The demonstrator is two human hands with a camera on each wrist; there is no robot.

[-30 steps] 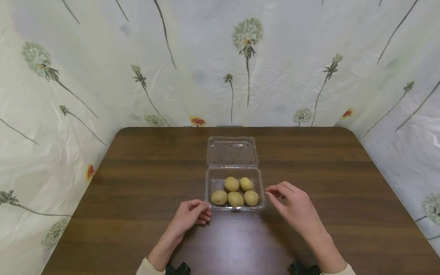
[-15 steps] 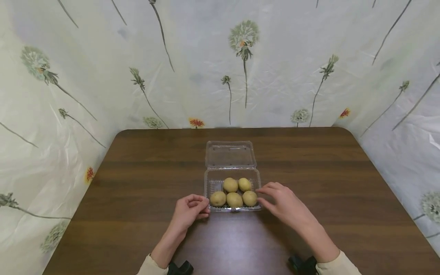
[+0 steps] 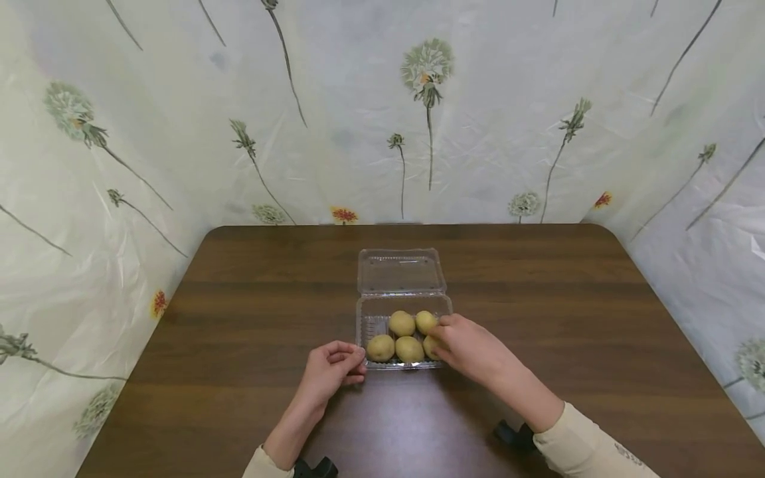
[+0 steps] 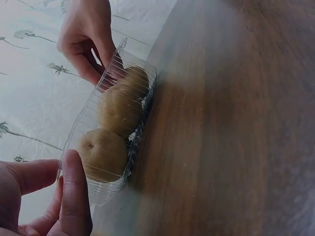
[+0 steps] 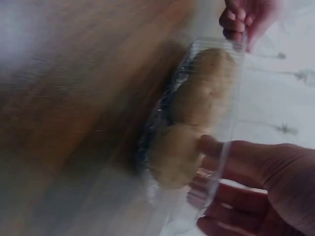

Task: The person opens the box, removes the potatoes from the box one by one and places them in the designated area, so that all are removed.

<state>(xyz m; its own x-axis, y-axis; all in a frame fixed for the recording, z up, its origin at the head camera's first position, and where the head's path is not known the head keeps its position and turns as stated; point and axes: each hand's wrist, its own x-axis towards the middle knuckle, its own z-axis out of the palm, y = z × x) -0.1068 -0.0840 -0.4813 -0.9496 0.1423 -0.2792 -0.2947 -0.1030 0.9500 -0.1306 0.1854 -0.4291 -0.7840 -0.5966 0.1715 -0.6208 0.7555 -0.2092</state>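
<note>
A clear plastic clamshell container (image 3: 373,324) stands with its lid (image 3: 402,273) folded back, away from me. Several potatoes lie in it, with three along the near side: a left one (image 3: 380,348), a middle one (image 3: 409,349) and a right one (image 3: 431,348). My left hand (image 3: 327,369) pinches the rim at the near left corner between thumb and finger. Over the right wall reaches my right hand (image 3: 478,348), thumb and fingers about the near right potato and partly hiding it. In the blurred right wrist view, the thumb touches this potato (image 5: 172,157).
The container rests on a dark brown wooden table (image 3: 269,279). Behind and beside the table hangs a pale sheet (image 3: 335,86) printed with dandelions. Black straps (image 3: 317,467) sit at both wrists.
My right hand has moved left, from beside the container to over its right wall and onto the near right potato. My left hand has stayed at the near left corner.
</note>
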